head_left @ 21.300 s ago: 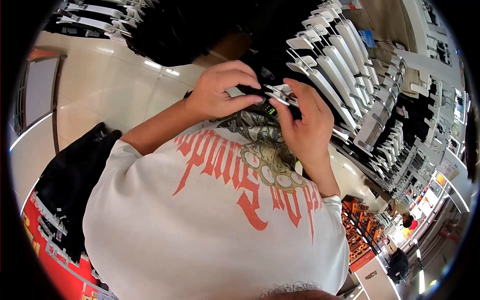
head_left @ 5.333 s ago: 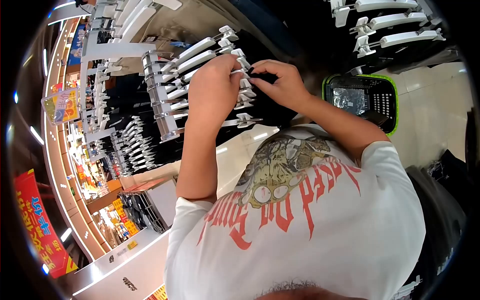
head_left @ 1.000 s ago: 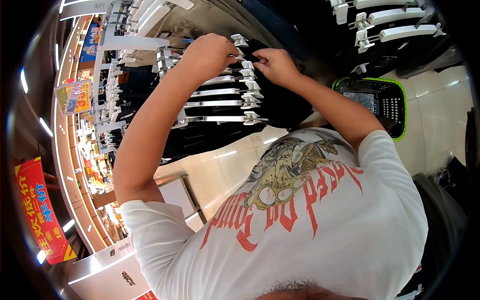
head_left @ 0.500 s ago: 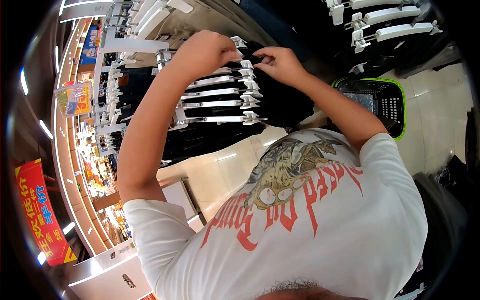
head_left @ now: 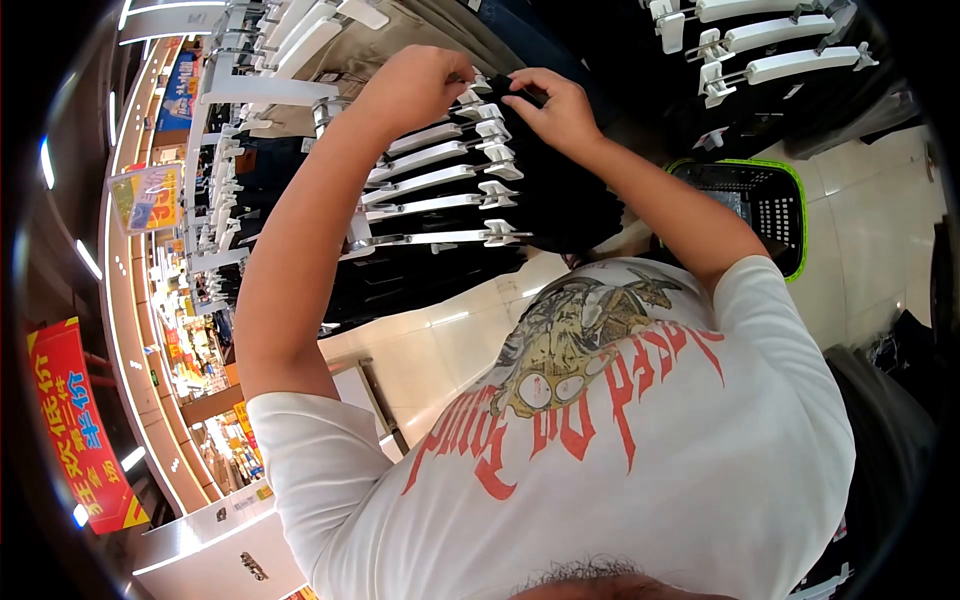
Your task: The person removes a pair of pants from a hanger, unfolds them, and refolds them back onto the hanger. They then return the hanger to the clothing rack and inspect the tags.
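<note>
My left hand (head_left: 432, 88) is closed at the far end of a row of white clip hangers (head_left: 430, 185), its fingertips on a white hanger clip (head_left: 479, 86). Part of that clip is hidden behind the fingers. Just right of it, my right hand (head_left: 558, 112) pinches the top edge of the black trousers (head_left: 503, 88) hanging from the clip; the thumb and index finger lie against the dark cloth. More black garments (head_left: 570, 205) hang from the nearer hangers, which are spaced along a metal arm.
Beige trousers (head_left: 395, 40) hang beyond my left hand. At the upper right is another rack with white hangers (head_left: 805, 65). A black basket with a green rim (head_left: 803, 215) stands on the tiled floor (head_left: 850, 230). A red sign (head_left: 80, 425) hangs at the left.
Both hands have moved slightly away from my body, up in the view. The fingers of my right hand have come closer to the clip, and the hangers have spread a little.
</note>
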Tool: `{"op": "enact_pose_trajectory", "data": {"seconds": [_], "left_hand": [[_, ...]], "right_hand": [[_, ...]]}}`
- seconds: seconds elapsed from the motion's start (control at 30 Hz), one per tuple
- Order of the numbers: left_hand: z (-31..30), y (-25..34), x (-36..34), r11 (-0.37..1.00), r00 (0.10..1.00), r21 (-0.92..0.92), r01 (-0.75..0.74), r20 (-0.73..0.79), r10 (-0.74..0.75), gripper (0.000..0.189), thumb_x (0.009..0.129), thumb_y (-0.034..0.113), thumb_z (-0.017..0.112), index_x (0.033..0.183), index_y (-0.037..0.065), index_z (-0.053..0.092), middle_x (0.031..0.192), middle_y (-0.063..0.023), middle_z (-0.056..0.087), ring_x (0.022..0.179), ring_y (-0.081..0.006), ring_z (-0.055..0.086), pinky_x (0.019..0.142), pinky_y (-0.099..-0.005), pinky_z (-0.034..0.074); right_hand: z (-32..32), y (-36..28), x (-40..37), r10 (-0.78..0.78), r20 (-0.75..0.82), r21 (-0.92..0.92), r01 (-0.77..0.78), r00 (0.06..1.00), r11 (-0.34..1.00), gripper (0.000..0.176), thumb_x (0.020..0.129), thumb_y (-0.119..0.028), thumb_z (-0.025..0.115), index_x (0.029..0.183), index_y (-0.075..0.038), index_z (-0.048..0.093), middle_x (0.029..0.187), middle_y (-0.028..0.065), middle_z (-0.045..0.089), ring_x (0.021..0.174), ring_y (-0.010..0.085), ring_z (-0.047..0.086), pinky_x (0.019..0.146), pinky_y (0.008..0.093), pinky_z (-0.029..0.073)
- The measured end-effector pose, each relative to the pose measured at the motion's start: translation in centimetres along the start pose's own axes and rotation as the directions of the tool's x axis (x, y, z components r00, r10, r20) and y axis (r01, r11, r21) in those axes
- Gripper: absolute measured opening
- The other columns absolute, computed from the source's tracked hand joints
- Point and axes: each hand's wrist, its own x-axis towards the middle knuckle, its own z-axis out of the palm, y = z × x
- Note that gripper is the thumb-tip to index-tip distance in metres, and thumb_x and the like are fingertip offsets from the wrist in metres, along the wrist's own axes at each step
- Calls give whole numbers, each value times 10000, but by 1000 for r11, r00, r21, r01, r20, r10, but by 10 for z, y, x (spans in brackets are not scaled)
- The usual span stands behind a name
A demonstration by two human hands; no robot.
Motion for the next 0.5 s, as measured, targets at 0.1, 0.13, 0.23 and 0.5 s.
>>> {"op": "enact_pose_trajectory", "data": {"seconds": [0.1, 0.13, 0.23, 0.5], "left_hand": [[3, -4, -2, 1000, 1000, -17, 0, -7, 0, 156, 820, 56, 704, 974, 64, 727, 904, -140, 723, 880, -339, 684, 784, -435, 540], [3, -3, -2, 1000, 1000, -10, -2, -4, 2, 156, 819, 52, 701, 972, 62, 726, 906, -143, 722, 882, -338, 684, 783, -435, 539], [0, 1, -2, 999, 998, 51, -4, 58, 1, 187, 836, 32, 684, 1020, 50, 716, 879, -159, 715, 837, -322, 693, 770, -388, 542], [5, -6, 0, 997, 997, 19, -75, -28, 76, 174, 819, 38, 712, 992, 27, 707, 901, -144, 702, 831, -332, 681, 745, -400, 534]], "right_hand": [[8, -3, 4, 104, 5, 40, -104, 995, 994, 320, 815, -166, 804, 1086, -47, 685, 1041, 103, 720, 937, 249, 701, 835, 336, 544], [8, -5, 6, 99, 29, 7, -99, 995, 995, 319, 816, -166, 804, 1084, -44, 683, 1028, 102, 722, 926, 244, 703, 831, 333, 546], [12, 1, 10, 130, 89, -2, -131, 987, 991, 332, 820, -167, 803, 1097, -37, 673, 998, 104, 726, 912, 228, 706, 830, 320, 547], [24, 14, 7, 171, 28, 187, -173, 985, 967, 267, 877, -64, 764, 1102, 18, 647, 991, 53, 721, 902, 79, 661, 822, 232, 529]]}}
